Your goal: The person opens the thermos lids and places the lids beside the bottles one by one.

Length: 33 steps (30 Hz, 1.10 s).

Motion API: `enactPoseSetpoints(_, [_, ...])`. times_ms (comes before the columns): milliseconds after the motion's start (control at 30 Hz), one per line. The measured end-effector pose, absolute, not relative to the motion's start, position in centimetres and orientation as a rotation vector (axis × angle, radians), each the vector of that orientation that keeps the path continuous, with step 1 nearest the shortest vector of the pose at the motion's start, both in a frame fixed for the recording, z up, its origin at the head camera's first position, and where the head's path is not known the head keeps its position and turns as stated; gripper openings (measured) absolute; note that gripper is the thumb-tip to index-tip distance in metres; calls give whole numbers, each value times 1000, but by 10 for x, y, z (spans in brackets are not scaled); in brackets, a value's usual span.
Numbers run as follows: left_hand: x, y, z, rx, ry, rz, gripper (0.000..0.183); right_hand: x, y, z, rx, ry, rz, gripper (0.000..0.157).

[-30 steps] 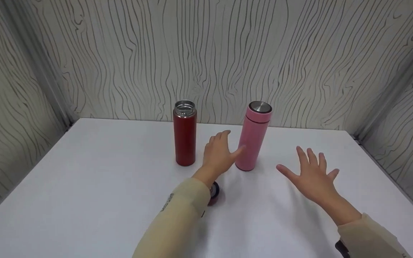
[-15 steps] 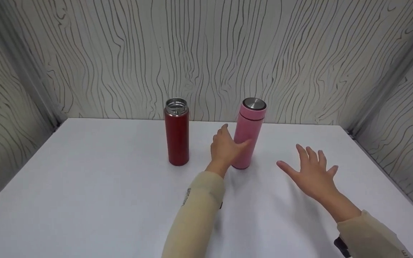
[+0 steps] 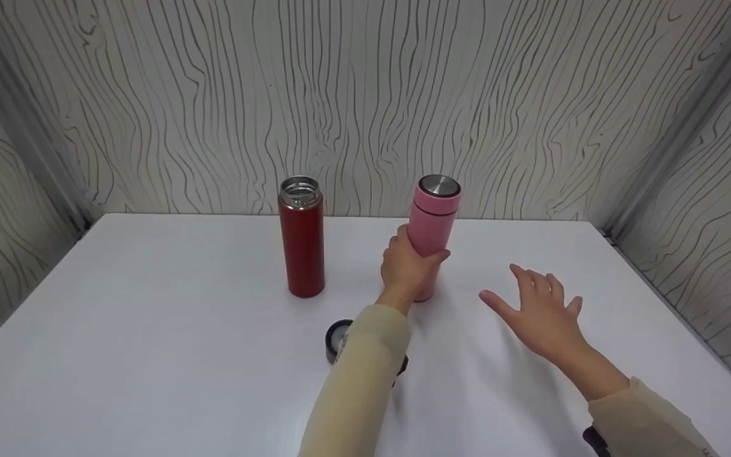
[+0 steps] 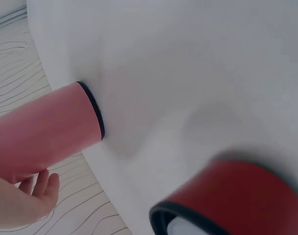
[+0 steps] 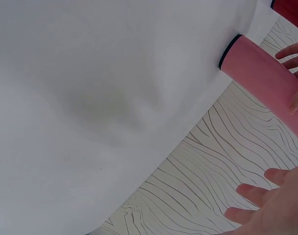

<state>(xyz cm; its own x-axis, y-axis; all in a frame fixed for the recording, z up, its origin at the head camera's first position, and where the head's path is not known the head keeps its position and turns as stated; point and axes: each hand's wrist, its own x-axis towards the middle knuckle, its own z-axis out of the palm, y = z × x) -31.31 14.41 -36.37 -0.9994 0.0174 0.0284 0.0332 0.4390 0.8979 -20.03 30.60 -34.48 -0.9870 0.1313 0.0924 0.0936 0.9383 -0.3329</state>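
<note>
A pink thermos [image 3: 432, 225] with a steel-topped lid stands upright on the white table. My left hand [image 3: 405, 270] holds its body from the left, thumb across the near side and fingers on the far side; in the left wrist view the hand [image 4: 26, 200] is partly cut off. To the left stands a red thermos [image 3: 303, 251], its steel mouth uncovered. Partly behind my left sleeve lies a red lid with a black rim [image 3: 334, 343], seen close up in the left wrist view. My right hand [image 3: 544, 320] hovers right of the pink thermos, fingers spread and holding nothing.
The white table [image 3: 150, 343] runs back to a wall panel [image 3: 238, 108] with a wood-grain pattern. Similar panels close off the left and right sides, with grey corner posts between them.
My left hand has moved onto the pink thermos and its fingers have come round the body. The lid shows again left of my sleeve. My right hand has stayed nearly still.
</note>
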Motion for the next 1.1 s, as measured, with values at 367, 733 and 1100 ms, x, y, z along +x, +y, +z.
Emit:
enactPoseSetpoints(367, [-315,120,-356,-130,-2614,-1663,66,-210,305,-343,-131,-2971,523,86])
enactPoseSetpoints(733, [-311,95,-334,-354,-2483,-1735,64,-221,307,-344,-42,-2931,582,83])
enactPoseSetpoints(1100, [-297,59,-335,-389,-2464,-1745,62,-228,300,-340,5,-2954,661,83])
